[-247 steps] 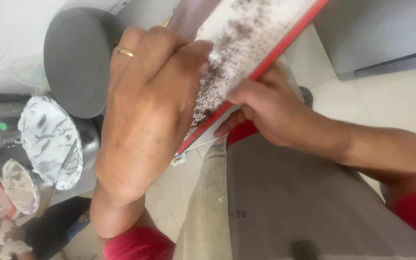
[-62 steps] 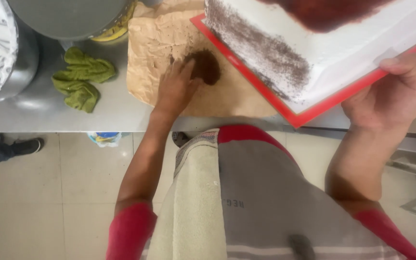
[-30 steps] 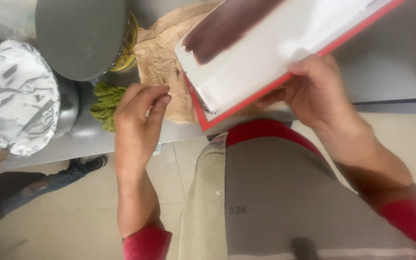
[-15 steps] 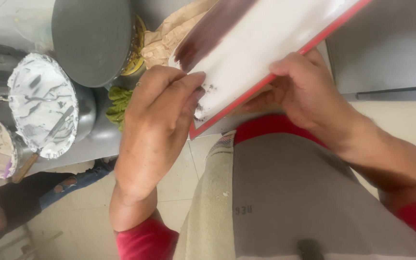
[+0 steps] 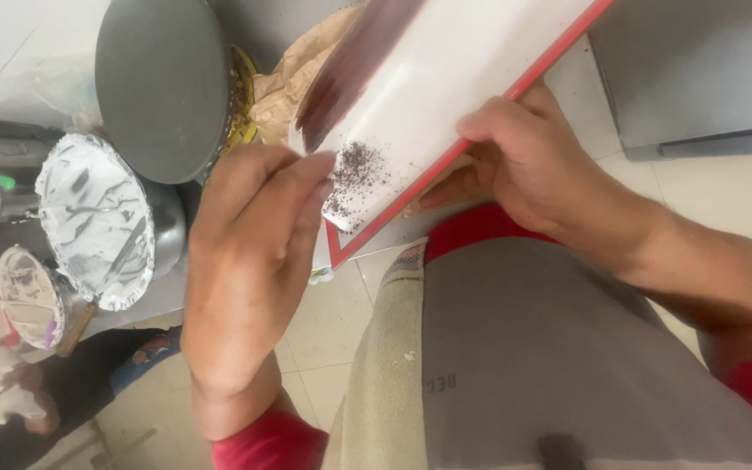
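Head view: the right hand point(image 5: 533, 174) clasps the red-edged board under the white-iced rectangular cake point(image 5: 454, 87). The left hand point(image 5: 250, 261), fingers pinched, presses dark brown crumbs point(image 5: 352, 178) on its side

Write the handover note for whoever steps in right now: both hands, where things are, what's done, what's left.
Left hand: fingers pinched together, pressing dark crumbs onto the white side of the cake; whether it has more crumbs in it cannot be seen.
Right hand: grips the edge of the red board, holding the cake tilted up off the counter.
Nearby: brown paper behind the cake, grey turntable, foil-lined bowl with white smears.
Done: top is dark brown; one small crumb patch near the lower corner of this side.
Left: the rest of this side is bare white.
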